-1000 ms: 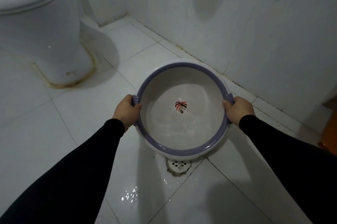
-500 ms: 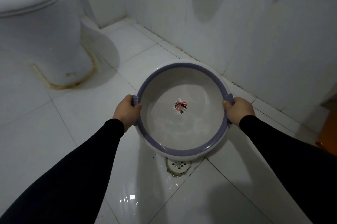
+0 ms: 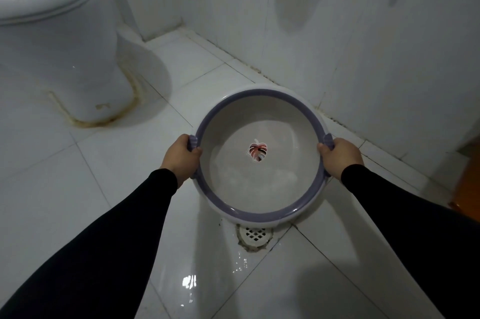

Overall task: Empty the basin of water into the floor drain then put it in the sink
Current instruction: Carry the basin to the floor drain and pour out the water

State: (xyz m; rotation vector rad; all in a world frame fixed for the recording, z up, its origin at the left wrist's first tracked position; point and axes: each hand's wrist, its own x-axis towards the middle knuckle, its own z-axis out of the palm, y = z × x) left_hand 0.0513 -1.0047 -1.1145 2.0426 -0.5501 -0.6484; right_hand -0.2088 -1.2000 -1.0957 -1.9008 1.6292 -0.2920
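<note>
A round white basin (image 3: 259,211) with a purple rim and a leaf picture on its bottom is held above the bathroom floor. A little water lies in its near part. My left hand (image 3: 181,159) grips the left handle and my right hand (image 3: 339,157) grips the right handle. The white floor drain (image 3: 255,234) sits just under the basin's near edge, partly hidden by it. The tiles around the drain are wet and shiny. No sink is in view.
A white toilet (image 3: 59,41) stands at the upper left with a stained base. Tiled walls (image 3: 337,20) close the far and right sides. An orange-brown object (image 3: 467,186) shows at the right edge.
The basin and both hands hold almost the same place; slightly more of the floor drain shows below the near rim.
</note>
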